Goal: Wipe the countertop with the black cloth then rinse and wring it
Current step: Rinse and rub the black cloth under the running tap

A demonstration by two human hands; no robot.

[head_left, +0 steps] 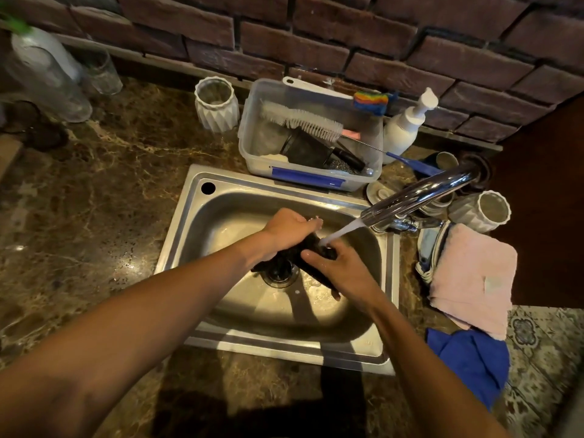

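Note:
The black cloth [308, 252] is bunched over the middle of the steel sink [186, 222], above the drain. My left hand [286, 230] grips its upper end and my right hand [343, 270] grips its lower end. Water streams from the chrome tap [420, 192] onto the cloth between my hands. Most of the cloth is hidden inside my fists. The dark marbled countertop [94, 200] surrounds the sink.
Behind the sink stands a clear plastic tub [252, 137] holding brushes. A white soap pump bottle [407, 124] and white ribbed jars [216, 104] [483, 210] stand near it. A pink towel [472, 276] and a blue cloth [474, 358] lie to the right. Glass bottles [47, 74] stand far left.

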